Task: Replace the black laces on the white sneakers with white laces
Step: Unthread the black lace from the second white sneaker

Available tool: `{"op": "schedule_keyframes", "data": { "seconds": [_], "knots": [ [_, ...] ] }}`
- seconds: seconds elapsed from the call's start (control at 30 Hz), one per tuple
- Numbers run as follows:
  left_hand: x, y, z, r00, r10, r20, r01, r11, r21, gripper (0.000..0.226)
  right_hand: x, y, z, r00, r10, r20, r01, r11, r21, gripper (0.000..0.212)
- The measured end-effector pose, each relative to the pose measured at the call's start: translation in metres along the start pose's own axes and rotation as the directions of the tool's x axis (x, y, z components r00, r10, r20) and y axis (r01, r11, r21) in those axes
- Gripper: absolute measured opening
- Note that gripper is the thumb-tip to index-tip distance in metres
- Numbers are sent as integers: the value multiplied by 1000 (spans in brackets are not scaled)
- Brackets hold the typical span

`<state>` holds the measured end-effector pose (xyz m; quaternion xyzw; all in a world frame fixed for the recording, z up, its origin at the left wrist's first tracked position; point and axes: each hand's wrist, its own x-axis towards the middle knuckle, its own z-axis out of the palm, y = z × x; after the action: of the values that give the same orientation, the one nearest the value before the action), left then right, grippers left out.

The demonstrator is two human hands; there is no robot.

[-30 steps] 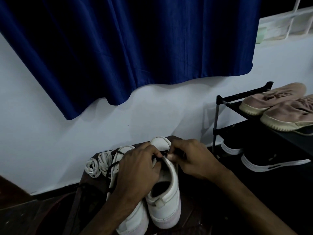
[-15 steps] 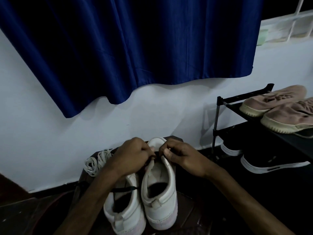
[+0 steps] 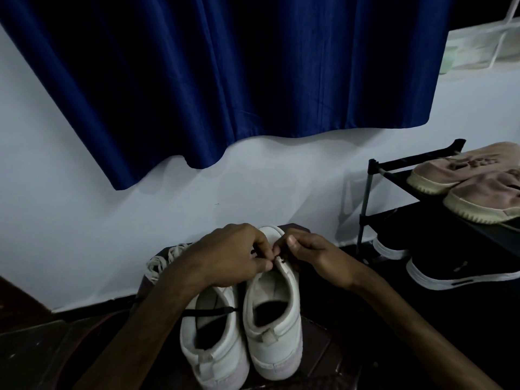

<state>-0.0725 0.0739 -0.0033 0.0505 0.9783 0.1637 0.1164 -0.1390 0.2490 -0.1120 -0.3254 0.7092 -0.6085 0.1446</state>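
Observation:
Two white sneakers stand side by side, heels toward me, on a dark surface. My left hand (image 3: 230, 254) and my right hand (image 3: 306, 257) meet over the front of the right sneaker (image 3: 274, 327), fingertips pinching the black lace at its eyelets; the lace there is mostly hidden. A strand of black lace (image 3: 209, 312) lies across the opening of the left sneaker (image 3: 213, 353). The white laces (image 3: 161, 261) lie bundled behind my left forearm, by the wall.
A black shoe rack (image 3: 371, 192) stands at the right with beige shoes (image 3: 461, 190) on top and black shoes (image 3: 461, 274) below. A blue curtain (image 3: 225, 80) hangs over the white wall behind.
Both hands have shifted toward the toe of the right sneaker. The left hand came off the left sneaker, uncovering its opening and the black strand across it.

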Motion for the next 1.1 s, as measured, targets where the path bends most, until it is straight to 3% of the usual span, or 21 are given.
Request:
{"op": "schedule_keyframes", "data": {
  "seconds": [0.23, 0.33, 0.43, 0.5, 0.57, 0.63, 0.73, 0.77, 0.9, 1.0, 1.1],
  "knots": [
    [-4, 26, 14, 977, 16, -212, 51, 951, 306, 15, 2, -3, 3, 999, 32, -4, -32, 998, 52, 45],
    [-4, 27, 17, 981, -15, -194, 79, 941, 329, 13, 2, -3, 3, 1000, 30, -5, -30, 998, 48, 45],
    [-3, 24, 13, 993, -99, -70, 112, 972, 208, 18, 2, -3, 3, 1000, 4, -2, -4, 1000, -29, 40],
    [-3, 13, 6, 984, -175, -38, 174, 985, -15, 16, 2, -4, 2, 999, -45, -8, 44, 992, -120, 36],
    [-4, -2, -3, 971, -224, -81, 185, 923, -338, 13, 2, -3, 0, 997, -81, -17, 77, 979, -190, 34],
    [-7, -17, -9, 946, -247, -210, 148, 905, -399, 15, 1, -3, -1, 997, -80, -13, 75, 974, -215, 32],
    [-9, -34, -4, 908, -171, -383, 137, 984, -114, 9, 0, -6, -1, 997, -72, 2, 71, 977, -201, 32],
    [-11, -35, 0, 908, -128, -400, 99, 991, -91, 6, -1, -8, -1, 999, -53, 13, 54, 982, -180, 33],
    [-12, -38, 21, 926, 108, -361, -175, 972, -159, 15, -3, -19, -1, 999, -7, 51, 12, 995, -95, 38],
    [-15, -40, 33, 947, 191, -256, -242, 953, -183, 50, -4, -31, -1, 997, 17, 74, -6, 988, -152, 29],
    [-14, -47, 41, 933, 263, -246, -306, 939, -159, 53, 0, -41, 3, 996, 62, 68, -40, 958, -284, 19]
  ]
}}
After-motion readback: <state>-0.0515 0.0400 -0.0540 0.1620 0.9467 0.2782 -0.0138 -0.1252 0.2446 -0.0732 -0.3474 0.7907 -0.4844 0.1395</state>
